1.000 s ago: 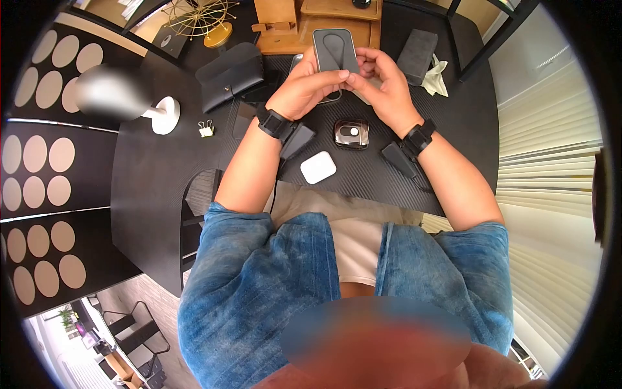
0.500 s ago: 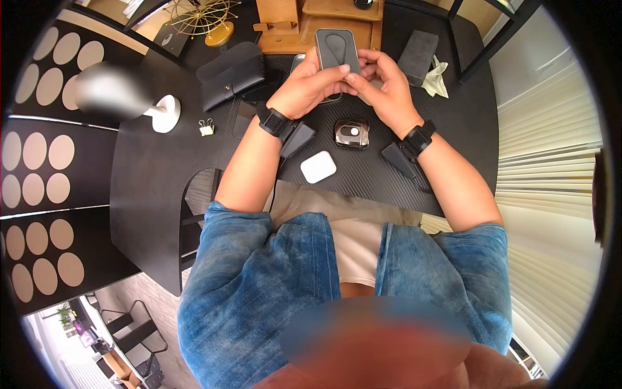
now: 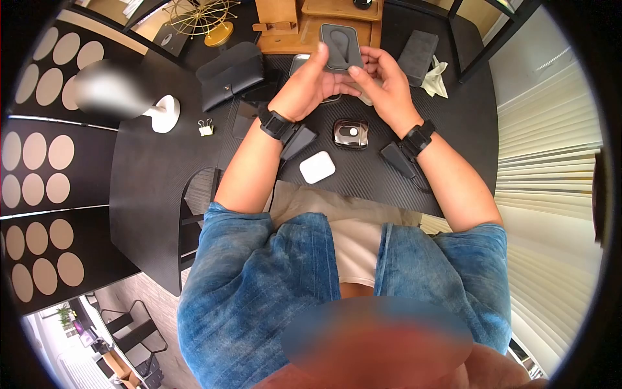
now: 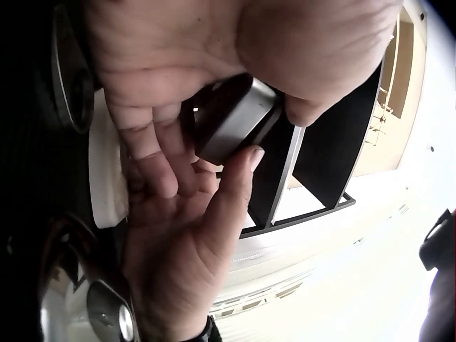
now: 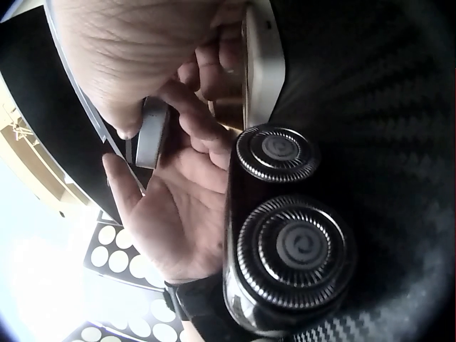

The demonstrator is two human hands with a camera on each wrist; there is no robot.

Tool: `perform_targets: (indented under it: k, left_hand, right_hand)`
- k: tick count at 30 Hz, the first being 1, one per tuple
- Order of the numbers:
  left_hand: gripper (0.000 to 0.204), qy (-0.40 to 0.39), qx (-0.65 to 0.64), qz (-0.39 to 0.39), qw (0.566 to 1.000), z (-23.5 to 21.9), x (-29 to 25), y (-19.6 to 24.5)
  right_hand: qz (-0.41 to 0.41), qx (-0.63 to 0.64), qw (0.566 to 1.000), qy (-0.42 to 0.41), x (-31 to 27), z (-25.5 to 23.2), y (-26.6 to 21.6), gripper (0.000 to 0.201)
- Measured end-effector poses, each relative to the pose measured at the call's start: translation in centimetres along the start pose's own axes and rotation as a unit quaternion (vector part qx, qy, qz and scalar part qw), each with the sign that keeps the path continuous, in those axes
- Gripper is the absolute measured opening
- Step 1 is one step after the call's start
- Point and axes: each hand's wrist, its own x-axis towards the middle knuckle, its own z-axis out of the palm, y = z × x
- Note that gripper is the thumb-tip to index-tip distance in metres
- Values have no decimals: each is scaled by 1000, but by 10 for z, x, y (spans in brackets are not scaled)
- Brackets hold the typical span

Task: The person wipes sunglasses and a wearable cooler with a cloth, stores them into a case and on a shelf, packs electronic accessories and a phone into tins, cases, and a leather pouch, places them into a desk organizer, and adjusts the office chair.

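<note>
A small grey case [image 3: 341, 47] with a rounded metal edge and a dark oval hollow in its face is held up over the desk, tilted. My right hand [image 3: 389, 87] pinches its lower right part, thumb on the face and fingers bent behind. My left hand [image 3: 304, 84] is at the left edge, thumb raised along the side. Its fingers reach loosely under the case in the right wrist view. In the left wrist view the metal side of the case [image 4: 242, 117] shows between both hands. A shiny dark electric shaver [image 3: 351, 135] rests below the hands.
A white rounded case [image 3: 317, 167] lies near the desk's front edge. To the left are a black pouch [image 3: 231, 74], a binder clip [image 3: 206, 128] and a white lamp [image 3: 166, 115]. A dark grey case [image 3: 418, 57] and a cloth [image 3: 435, 78] lie right; a wooden stand [image 3: 324, 40] is behind.
My left thumb has lifted off the face of the case and swung to its left edge. The case has shifted slightly right and up, while my right hand keeps its hold.
</note>
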Motion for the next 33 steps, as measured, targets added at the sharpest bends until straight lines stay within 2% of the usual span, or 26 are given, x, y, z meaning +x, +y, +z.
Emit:
perform_targets:
  k: [5,7,14,19,29,31,33]
  left_hand:
    - [71,-9,-46,4,999,4,3,1]
    - [67,7,-95,12,995,5,4,-1]
    - [62,32,-117,8,993,6,4,-4]
    - [59,32,-133,8,991,7,2,-1]
    - [55,35,-107,18,993,2,4,-10]
    - [58,97,-67,13,993,5,3,-15]
    - [61,87,-50,14,995,3,3,-16]
  right_hand:
    - [-1,39,999,8,0,1,0,45]
    - [-10,4,1000,10,1,0,2,43]
    - [-4,-10,1000,1,1,-2,-2,41]
    - [-19,-20,1000,0,1,-1,2,51]
    - [-27,-50,998,-16,0,-2,4,59]
    - [-19,-61,998,-14,0,-2,5,57]
    - [-12,-57,998,-11,0,-1,4,55]
